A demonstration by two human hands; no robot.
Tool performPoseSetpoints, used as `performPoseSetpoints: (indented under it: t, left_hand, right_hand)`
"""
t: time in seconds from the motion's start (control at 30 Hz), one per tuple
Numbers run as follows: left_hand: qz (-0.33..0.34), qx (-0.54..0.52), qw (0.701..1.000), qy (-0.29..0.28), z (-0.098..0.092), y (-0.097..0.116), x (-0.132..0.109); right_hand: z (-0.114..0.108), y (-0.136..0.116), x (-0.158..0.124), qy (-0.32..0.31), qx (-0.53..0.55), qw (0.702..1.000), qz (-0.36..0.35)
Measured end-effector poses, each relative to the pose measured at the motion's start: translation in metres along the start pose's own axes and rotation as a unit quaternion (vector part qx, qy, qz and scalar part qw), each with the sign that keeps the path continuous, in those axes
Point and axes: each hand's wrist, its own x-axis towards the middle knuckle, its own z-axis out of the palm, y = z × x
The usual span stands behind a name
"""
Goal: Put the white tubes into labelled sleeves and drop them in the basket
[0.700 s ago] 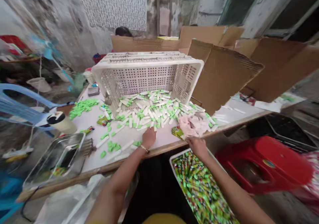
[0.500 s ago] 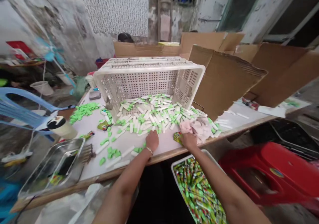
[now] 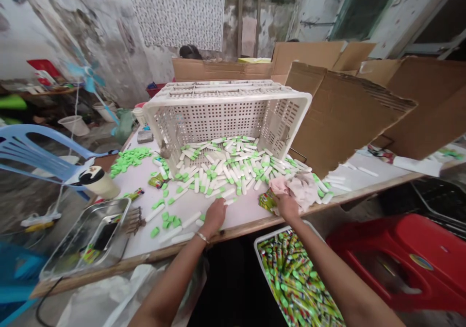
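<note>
My left hand (image 3: 215,214) is closed near the table's front edge, with a slim white tube (image 3: 230,201) sticking out at its fingertips. Just beyond it spreads a heap of white tubes with green caps (image 3: 233,169), spilling from a white plastic crate (image 3: 227,96) lying on its side. My right hand (image 3: 287,207) has its fingers bent down onto small printed green-yellow wrappers (image 3: 267,201), against a crumpled pink cloth (image 3: 302,189). Its fingertips are partly hidden. Below my right forearm, a white-rimmed bin (image 3: 259,249) holds many wrapped, printed tubes.
Loose green caps (image 3: 131,161) lie on the left of the table. A metal tray (image 3: 51,261) and a cream cup (image 3: 104,184) stand at the left edge. Cardboard sheets (image 3: 338,113) rise at the right. A red stool (image 3: 396,264) stands below right.
My left hand has drawn back a little from the heap toward me, a white tube now showing at its fingertips. The right hand stays at the wrappers. The view has shifted slightly.
</note>
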Motion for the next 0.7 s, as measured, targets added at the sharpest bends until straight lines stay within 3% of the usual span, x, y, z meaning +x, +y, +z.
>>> performPoseSetpoints:
  t: [0.33, 0.53, 0.7]
  left_hand:
    - [-0.044, -0.223, 0.972, 0.056, -0.011, 0.009, -0.023]
    - [-0.031, -0.253, 0.966, 0.034, -0.011, 0.022, -0.031]
    - [-0.011, -0.271, 0.962, 0.029, -0.007, 0.03, -0.035]
  right_hand:
    - [-0.015, 0.019, -0.001, 0.022, 0.032, 0.999, -0.004]
    - [-0.012, 0.028, 0.006, 0.01, 0.072, 0.997, -0.017]
    - [-0.01, 0.029, 0.009, 0.024, 0.092, 0.995, 0.015]
